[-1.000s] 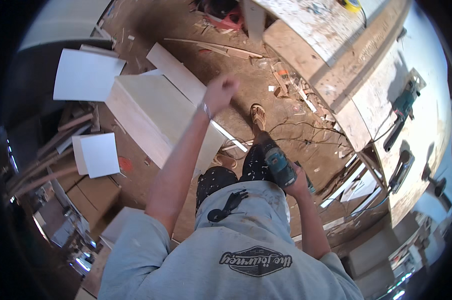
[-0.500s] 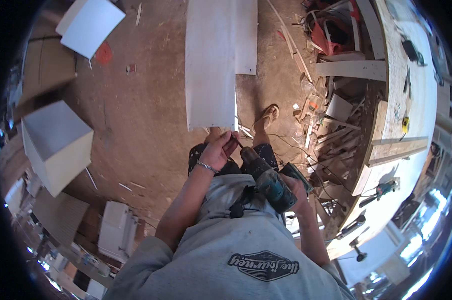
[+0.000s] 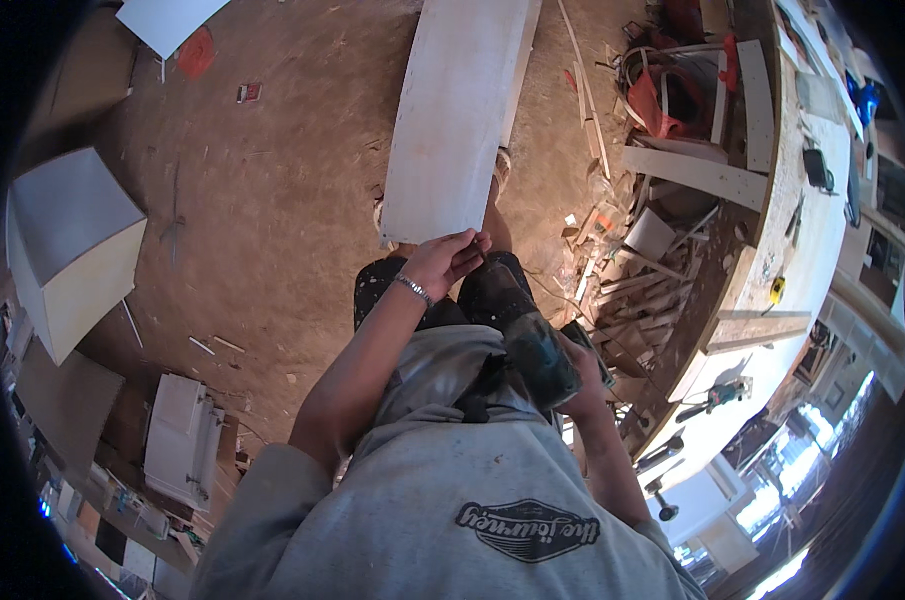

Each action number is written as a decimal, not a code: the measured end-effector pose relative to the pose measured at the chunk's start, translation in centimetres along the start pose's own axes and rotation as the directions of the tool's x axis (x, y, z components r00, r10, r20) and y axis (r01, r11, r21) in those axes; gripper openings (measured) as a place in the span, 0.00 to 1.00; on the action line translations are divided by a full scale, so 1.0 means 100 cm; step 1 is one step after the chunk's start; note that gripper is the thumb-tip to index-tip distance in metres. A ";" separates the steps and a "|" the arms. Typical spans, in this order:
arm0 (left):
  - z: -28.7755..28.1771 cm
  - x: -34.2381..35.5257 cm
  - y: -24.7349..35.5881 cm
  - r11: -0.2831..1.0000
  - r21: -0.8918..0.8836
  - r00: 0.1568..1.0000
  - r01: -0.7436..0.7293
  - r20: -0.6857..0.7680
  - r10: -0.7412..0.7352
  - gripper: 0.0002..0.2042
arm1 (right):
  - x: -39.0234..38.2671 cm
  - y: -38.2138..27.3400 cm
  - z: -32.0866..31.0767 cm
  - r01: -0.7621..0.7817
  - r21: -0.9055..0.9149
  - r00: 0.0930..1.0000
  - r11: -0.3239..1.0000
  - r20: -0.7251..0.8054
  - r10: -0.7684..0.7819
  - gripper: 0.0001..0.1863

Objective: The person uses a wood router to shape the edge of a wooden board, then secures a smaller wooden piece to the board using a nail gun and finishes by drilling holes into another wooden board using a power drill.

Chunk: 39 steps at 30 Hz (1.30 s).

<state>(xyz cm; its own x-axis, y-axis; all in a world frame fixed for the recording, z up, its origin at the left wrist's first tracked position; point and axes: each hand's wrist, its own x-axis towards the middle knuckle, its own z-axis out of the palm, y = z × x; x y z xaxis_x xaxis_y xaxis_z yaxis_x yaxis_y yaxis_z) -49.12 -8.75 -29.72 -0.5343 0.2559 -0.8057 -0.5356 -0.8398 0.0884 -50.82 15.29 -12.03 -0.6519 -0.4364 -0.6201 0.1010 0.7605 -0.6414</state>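
Observation:
My right hand grips the handle of a teal and black cordless drill, held low in front of my shirt. The drill points forward, its bit end reaching my left hand. The fingers of that hand are pinched together at the drill's tip, beside the near right corner of a long white board. Whatever sits between those fingertips is too small to make out. The board stretches away from me between my feet, with a second panel showing along its right side.
A long workbench on the right bears a yellow tape measure and a power tool. Wood offcuts lie heaped under it. White boxes stand at left on the brown floor. A cable runs near my right leg.
The view has shifted, and the board now slants with its far end to the right. My left fingers have closed in at the drill tip. The drill remains in my right hand.

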 end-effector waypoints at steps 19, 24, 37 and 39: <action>0.004 0.161 0.008 0.997 0.048 0.974 0.060 -0.222 -0.048 0.12 | 0.147 -0.004 -0.034 -0.169 -0.232 0.983 0.958 0.030 0.180 0.23; 0.005 0.161 0.012 0.998 -0.015 0.977 0.065 -0.204 -0.066 0.12 | 0.156 -0.008 -0.037 -0.196 -0.267 0.975 0.943 0.053 0.218 0.24; 0.039 0.125 0.033 0.924 -0.226 0.951 0.309 0.049 -0.306 0.18 | 0.163 -0.018 -0.024 -0.265 -0.400 0.948 0.877 0.059 0.314 0.23; 0.080 0.088 0.048 0.886 -0.290 0.925 0.362 -0.004 -0.380 0.19 | 0.163 -0.020 -0.025 -0.268 -0.399 0.947 0.877 0.059 0.317 0.23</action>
<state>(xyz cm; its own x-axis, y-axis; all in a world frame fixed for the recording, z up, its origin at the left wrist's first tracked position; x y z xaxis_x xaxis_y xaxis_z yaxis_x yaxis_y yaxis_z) -61.64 -6.73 -31.74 -0.2880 0.5537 -0.7813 -0.4785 -0.7899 -0.3834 -63.53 7.85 -19.77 -0.5408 -0.2007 -0.8169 -0.0364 0.9758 -0.2157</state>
